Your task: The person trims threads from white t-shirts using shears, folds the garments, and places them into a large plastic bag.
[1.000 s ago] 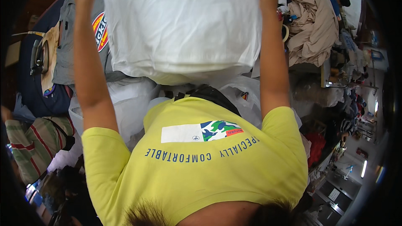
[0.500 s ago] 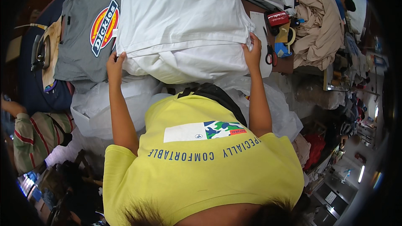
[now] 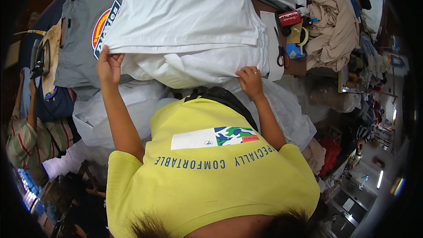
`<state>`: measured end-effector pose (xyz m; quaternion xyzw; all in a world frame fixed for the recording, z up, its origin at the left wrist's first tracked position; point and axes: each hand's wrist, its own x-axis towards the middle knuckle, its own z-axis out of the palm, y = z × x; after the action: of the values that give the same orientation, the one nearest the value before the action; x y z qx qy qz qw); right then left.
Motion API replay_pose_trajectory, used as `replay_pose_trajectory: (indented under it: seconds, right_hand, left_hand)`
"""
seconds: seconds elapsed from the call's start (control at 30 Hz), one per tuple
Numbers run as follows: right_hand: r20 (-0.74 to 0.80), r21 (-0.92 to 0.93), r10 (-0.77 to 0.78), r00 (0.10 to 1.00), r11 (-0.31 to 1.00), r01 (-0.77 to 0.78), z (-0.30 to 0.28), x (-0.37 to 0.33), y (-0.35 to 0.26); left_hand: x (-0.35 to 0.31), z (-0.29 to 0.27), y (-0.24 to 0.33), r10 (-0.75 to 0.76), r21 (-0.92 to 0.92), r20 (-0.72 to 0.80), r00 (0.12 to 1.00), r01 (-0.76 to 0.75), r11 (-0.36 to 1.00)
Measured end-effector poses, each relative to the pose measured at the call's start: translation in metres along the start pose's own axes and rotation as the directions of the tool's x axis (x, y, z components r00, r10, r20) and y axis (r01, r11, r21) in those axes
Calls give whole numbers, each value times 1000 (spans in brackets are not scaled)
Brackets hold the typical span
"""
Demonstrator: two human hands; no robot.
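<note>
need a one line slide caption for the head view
Both hands, left hand and right hand, grip the near edge of a white garment on a cluttered worktable.

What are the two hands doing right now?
Left hand: closed, pinching the white garment at its near edge.
Right hand: closed, gripping the same garment's near edge.

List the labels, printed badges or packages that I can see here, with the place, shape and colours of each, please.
Round badge: on the grey shirt, upper left; red, yellow, dark outline.
Rectangular patch: on the yellow shirt's chest; white with a blue-green camouflage part.
Red package: upper right, beside the scissors; small, white markings.
White paper slip: right of the white garment; long.
</note>
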<state>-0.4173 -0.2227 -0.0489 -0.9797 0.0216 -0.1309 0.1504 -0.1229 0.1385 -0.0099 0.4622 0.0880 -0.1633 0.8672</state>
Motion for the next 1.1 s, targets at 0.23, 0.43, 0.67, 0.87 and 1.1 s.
replay_pose_trajectory:
  seconds: [0.23, 0.43, 0.67, 0.87, 1.1]
  right_hand:
    - [7, -72, -75, 997, 995, 75, 9, -17, -13]
    - [237, -243, 218, 947, 957, -160, 46, -82, 12]
    - [804, -347, 513, 301, 815, -464, 104, -214, 88]
    - [759, 192, 638, 129, -30, -981, 38, -100, 96]
    - [246, 741, 775, 582, 237, -629, -23, 39, 79]
  left_hand:
    - [10, 0, -2, 106, 413, 64, 992, -123, 903]
    - [-16, -27, -55, 187, 908, 260, 947, -306, 286]
    - [-82, -74, -63, -109, 996, 73, 991, -67, 65]
    - [-89, -133, -77, -115, 990, 23, 993, -39, -137]
    - [2, -42, -44, 240, 802, -227, 944, 41, 595]
